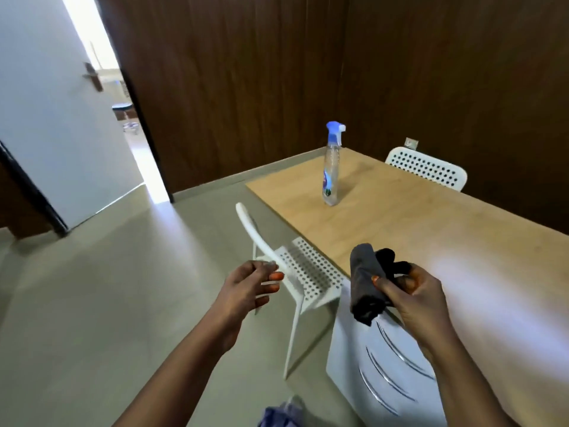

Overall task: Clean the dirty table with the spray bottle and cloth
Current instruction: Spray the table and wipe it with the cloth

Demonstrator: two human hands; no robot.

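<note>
Cloth [368, 283], 1 dark grey piece bunched into a roll, sits in the right hand [414, 295], whose thumb and fingers curl round it and grip it just above the near edge of the table [431, 229]. Beside it, the left hand [246, 286] hangs over the floor [107, 303] with its fingers loosely spread and nothing in them, close to the backrest of the nearest white chair [300, 269]. That makes 2 hands in view, both bare, with the forearms reaching in from the bottom edge.

Below the right hand stands a white panel with curved slots [381, 374], tight against the table's near end; what it belongs to I cannot tell. 2 perforated white chairs show: the near 1 along the table's left edge, and another chair back [426, 167] at the far right side.

Farther on, 1 spray bottle [332, 167] stands upright on the wooden top, clear with a blue trigger head, near the far left corner and well apart from both hands. Around it the tabletop is bare wood.

Left of the table, open floor runs to the doorway [123, 103], where 1 white door [58, 124] stands ajar. Dark wood wall panels [246, 72] close off the far side.
</note>
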